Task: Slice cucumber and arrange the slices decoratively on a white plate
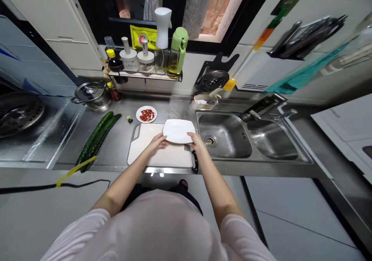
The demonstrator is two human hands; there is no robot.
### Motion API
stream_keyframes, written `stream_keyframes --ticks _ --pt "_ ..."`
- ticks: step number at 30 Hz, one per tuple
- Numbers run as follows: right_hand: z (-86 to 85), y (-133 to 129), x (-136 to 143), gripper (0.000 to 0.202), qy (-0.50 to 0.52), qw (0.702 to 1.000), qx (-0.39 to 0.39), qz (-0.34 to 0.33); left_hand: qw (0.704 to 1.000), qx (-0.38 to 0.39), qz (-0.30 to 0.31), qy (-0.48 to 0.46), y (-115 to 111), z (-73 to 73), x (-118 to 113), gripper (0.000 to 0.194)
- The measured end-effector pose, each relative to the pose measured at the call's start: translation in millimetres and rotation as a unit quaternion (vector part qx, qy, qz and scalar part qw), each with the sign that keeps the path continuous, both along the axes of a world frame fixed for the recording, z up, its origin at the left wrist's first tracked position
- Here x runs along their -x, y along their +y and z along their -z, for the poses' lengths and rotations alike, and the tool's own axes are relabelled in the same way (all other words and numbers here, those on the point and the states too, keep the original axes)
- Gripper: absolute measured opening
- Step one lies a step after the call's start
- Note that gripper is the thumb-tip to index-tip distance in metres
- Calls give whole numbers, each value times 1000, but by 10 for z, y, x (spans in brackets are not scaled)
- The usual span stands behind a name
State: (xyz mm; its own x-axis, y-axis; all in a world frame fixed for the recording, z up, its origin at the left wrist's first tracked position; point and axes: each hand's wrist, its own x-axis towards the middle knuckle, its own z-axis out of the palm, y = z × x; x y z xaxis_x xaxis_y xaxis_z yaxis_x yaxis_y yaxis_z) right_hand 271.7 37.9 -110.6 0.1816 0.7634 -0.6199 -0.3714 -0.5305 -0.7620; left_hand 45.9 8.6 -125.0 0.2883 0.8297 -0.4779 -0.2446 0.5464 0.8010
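A white plate (178, 131) is held level in both hands over the far right part of the cutting board (142, 146). My left hand (158, 143) grips its near left corner, and my right hand (196, 140) grips the near right corner, thumbs on the rim. Under my right wrist, a knife (195, 162) with a black handle lies at the board's right side; its blade is mostly hidden. Behind the board sits a small plate of chopped red pieces (147, 115). Two cucumbers (99, 139) lie to the left, near some small green cut ends (129, 119).
To the right is a double steel sink (223, 135) with a faucet (264, 106). A lidded pot (92, 95) stands at the back left, beside the stove (20, 112). Bottles and jars fill a wall rack (145, 75). A black cable (78, 185) with a yellow tie hangs at the front left.
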Motion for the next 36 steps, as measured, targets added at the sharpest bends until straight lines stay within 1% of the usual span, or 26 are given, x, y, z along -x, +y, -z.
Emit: stream_keyframes --ticks 3,6,8,11,12,14,18,23,27,31,33,36 --pt "59 111 129 34 10 1000 2 -17 999 0 -36 -10 99 37 10 33" --pt "123 184 166 35 35 998 -23 -41 998 -1 -65 -16 226 59 31 31" --pt "165 217 164 39 25 997 -30 -70 997 -6 -75 -8 318 68 47 33" --pt "212 270 168 45 -7 991 -7 -133 996 -8 -88 7 451 104 73 31" --pt "222 294 176 45 -9 989 1 -144 996 -6 -93 8 492 126 81 30" --pt "239 354 206 41 -5 991 1 -137 995 1 -99 6 571 182 95 26" --pt "281 481 278 33 -8 995 -14 -97 995 7 -101 1 719 299 104 19" --pt "357 617 316 30 -23 997 -20 -75 995 2 -96 11 890 385 95 22" --pt "410 715 325 38 -30 998 -22 -54 993 -4 -114 31 989 436 73 29" --pt "487 758 368 53 -21 998 -37 -54 988 -34 -136 71 1027 509 62 34" --pt "543 759 403 59 -43 996 -60 -50 985 -54 -130 95 1029 551 65 37" --pt "631 757 450 60 -87 991 -95 -47 981 -77 -121 129 1030 611 67 44"
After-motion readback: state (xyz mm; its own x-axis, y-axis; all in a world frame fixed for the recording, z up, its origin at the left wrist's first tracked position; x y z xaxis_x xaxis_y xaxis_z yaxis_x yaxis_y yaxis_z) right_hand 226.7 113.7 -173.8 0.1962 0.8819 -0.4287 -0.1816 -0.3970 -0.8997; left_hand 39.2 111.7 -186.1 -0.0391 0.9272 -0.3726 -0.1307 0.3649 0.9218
